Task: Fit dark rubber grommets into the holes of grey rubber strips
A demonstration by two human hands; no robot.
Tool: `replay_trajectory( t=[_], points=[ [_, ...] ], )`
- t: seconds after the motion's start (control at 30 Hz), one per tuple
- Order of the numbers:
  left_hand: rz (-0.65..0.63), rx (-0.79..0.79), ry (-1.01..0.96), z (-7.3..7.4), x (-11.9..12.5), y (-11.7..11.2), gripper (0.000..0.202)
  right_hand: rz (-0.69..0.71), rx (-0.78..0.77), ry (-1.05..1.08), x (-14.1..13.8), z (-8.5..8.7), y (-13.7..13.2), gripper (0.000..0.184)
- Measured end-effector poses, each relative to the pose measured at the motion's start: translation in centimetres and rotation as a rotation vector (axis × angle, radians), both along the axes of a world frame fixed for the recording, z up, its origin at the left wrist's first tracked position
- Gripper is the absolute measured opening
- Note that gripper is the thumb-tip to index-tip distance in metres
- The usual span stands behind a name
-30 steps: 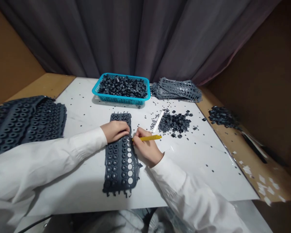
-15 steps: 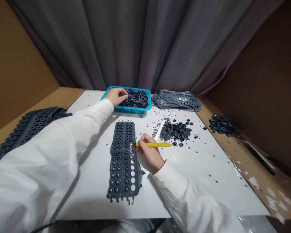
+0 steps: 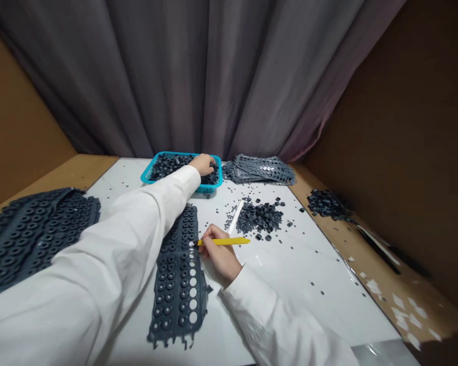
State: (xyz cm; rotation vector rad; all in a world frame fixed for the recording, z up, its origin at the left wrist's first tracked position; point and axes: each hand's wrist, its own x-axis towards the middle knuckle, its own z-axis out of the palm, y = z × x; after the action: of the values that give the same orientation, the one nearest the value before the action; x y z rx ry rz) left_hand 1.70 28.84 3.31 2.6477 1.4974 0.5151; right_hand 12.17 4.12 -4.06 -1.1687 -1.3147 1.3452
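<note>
Gray rubber strip (image 3: 177,305) lies flat on the white table (image 3: 290,310), at 6 o'clock from the blue basket (image 3: 164,154). Most of it is full of dark rings, but its right side has a row of round holes. The right hand (image 3: 217,256) pinches a yellow stick (image 3: 229,242), and the stick's tip touches the strip. The left hand (image 3: 204,165) curls down into the basket, over dark rings (image 3: 168,165). I cannot tell if it pinches one. A heap of dark bits (image 3: 259,218) sits at 2 o'clock from the strip.
</note>
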Motion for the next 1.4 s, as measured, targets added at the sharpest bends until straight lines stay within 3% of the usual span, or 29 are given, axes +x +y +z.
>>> replay_trajectory(
  t=[0.17,0.27,0.33,0.43,0.5,0.53,0.6,0.67,0.73,0.83,1.1,1.23,1.4],
  points=[
    [0.024,0.045,0.016,1.9,-1.9,-0.7,0.034,0.008,-0.008,0.064,0.0,-0.3,0.1,0.01],
    [-0.008,0.097,0.02,3.4,-3.4,-3.5,0.031,-0.011,0.004,0.113,0.4,-0.2,0.2,0.01],
    [-0.085,0.084,0.064,4.0,-4.4,-7.5,0.024,-0.031,0.013,0.131,0.6,-0.1,0.2,0.01],
    [-0.287,-0.239,0.161,3.7,-5.9,-16.9,0.017,-0.053,0.028,0.142,0.9,0.1,0.2,0.01],
    [-0.44,-0.428,0.164,2.2,-6.6,-24.0,0.023,-0.063,0.033,0.143,0.9,0.1,0.3,0.009],
    [-0.478,-0.442,0.155,1.1,-6.9,-27.1,0.028,-0.067,0.032,0.143,0.9,0.1,0.3,0.009],
    [-0.438,-0.352,0.154,-1.4,-7.5,-31.8,0.024,-0.069,0.025,0.14,0.9,0.1,0.3,0.01],
    [-0.4,-0.232,0.147,-3.8,-8.0,-34.2,0.01,-0.064,0.017,0.138,0.8,0.2,0.2,0.01],
    [-0.415,-0.139,0.131,-5.3,-8.3,-34.7,0.017,-0.067,0.005,0.137,0.8,0.3,0.1,0.009],
    [-0.458,-0.135,0.063,-5.6,-8.6,-34.0,0.024,-0.091,-0.007,0.138,0.8,0.4,-0.1,0.01],
    [-0.459,-0.514,-0.096,-1.7,-8.8,-32.1,0.015,-0.041,0.021,0.042,0.8,0.3,0.3,0.01],
    [-0.34,-0.471,-0.137,-0.5,-9.0,-28.3,0.013,-0.003,0.013,-0.057,0.3,0.6,1.3,0.011],
    [-0.207,-0.275,0.104,-1.2,-7.5,-22.7,0.018,0.019,0.014,-0.141,0.0,0.8,1.8,0.01]
  ],
)
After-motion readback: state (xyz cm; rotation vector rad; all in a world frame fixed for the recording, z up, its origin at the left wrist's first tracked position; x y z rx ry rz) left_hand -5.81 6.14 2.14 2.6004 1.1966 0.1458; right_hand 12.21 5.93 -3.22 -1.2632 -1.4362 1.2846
